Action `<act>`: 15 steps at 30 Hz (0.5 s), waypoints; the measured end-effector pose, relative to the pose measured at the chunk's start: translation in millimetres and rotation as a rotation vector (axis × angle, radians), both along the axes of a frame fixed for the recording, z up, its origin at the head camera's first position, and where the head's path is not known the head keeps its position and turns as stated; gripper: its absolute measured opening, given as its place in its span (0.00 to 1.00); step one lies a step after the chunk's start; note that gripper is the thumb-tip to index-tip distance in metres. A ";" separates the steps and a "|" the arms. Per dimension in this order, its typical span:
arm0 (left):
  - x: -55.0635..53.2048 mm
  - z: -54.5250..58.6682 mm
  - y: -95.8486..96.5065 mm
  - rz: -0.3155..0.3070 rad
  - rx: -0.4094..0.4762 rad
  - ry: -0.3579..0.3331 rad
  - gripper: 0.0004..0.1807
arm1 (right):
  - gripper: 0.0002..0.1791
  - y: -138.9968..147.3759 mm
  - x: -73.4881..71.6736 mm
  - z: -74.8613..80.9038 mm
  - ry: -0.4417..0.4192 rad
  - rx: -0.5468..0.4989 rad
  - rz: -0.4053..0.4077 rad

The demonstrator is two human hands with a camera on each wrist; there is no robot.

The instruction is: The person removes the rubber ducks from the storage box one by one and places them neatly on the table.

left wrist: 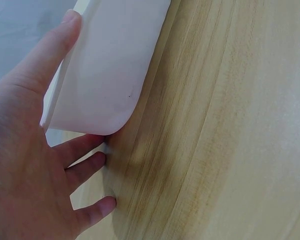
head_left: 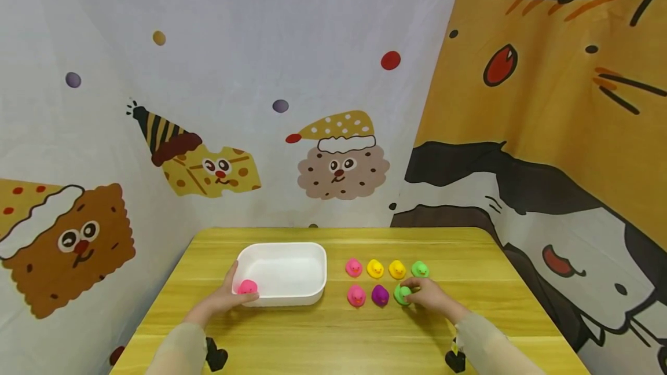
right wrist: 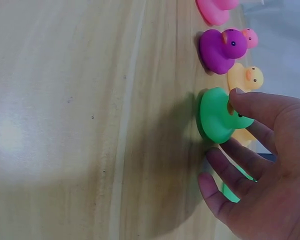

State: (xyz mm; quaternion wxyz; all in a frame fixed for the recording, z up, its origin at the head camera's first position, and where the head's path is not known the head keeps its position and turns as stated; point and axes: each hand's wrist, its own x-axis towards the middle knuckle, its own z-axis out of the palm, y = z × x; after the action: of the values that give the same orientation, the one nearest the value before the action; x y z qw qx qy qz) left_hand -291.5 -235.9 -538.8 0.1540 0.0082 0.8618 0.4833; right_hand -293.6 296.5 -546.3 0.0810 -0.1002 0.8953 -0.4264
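At the left end of a white plastic tub (head_left: pixel 312 298), my left hand (head_left: pixel 224 300) holds the corner. Its thumb lies along the near wall and the fingers are at the left side, as the left wrist view also shows. A pink rubber duck (head_left: pixel 247 287) is inside the tub near that corner. To the right, my right hand (head_left: pixel 429 295) pinches the head of a green rubber duck (right wrist: pixel 215 117) between thumb and index finger, with the other fingers spread. This duck is at the right end of the front row, beside a purple duck (head_left: pixel 380 295).
In the front row there is also a pink duck (head_left: pixel 356 295). Behind stand another pink duck (head_left: pixel 354 267), two yellow ducks (head_left: pixel 375 268) and a second green duck (head_left: pixel 420 269). All are on a wooden table (head_left: pixel 333 346), with a cartoon-printed cloth (head_left: pixel 234 74) behind it.
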 end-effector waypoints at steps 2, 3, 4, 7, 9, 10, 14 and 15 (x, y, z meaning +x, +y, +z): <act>0.2 0.7 0.1 -0.001 0.002 0.005 0.65 | 0.21 0.5 -1.3 0.4 -0.005 0.003 0.001; 0.5 1.0 0.1 -0.001 0.002 0.004 0.65 | 0.21 0.6 -2.3 1.4 -0.005 0.006 0.000; 0.6 1.1 0.1 0.001 -0.001 0.003 0.65 | 0.21 0.6 -3.3 2.9 -0.005 0.015 -0.005; 3.0 5.5 1.7 -0.006 -0.014 0.004 0.65 | 0.21 -1.0 -7.6 8.9 0.007 0.047 -0.025; 3.3 6.6 2.0 -0.007 -0.021 0.002 0.65 | 0.20 -4.3 -10.5 15.6 0.018 0.061 -0.028; 3.4 6.9 2.1 -0.009 -0.024 0.004 0.65 | 0.20 -6.3 -12.0 18.6 0.019 0.064 -0.026; 3.4 7.1 2.4 -0.010 -0.033 0.003 0.65 | 0.20 -17.9 -18.6 29.9 0.014 0.065 -0.005; 3.3 6.9 2.4 -0.011 -0.034 0.003 0.65 | 0.19 -21.5 -20.2 32.3 0.004 0.063 -0.005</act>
State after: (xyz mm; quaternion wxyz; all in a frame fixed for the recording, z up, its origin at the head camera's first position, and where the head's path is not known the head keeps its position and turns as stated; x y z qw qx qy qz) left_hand -288.2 -233.5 -531.9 0.1557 0.0110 0.8701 0.4675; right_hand -313.9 275.0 -514.0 0.0811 -0.0960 0.9087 -0.3980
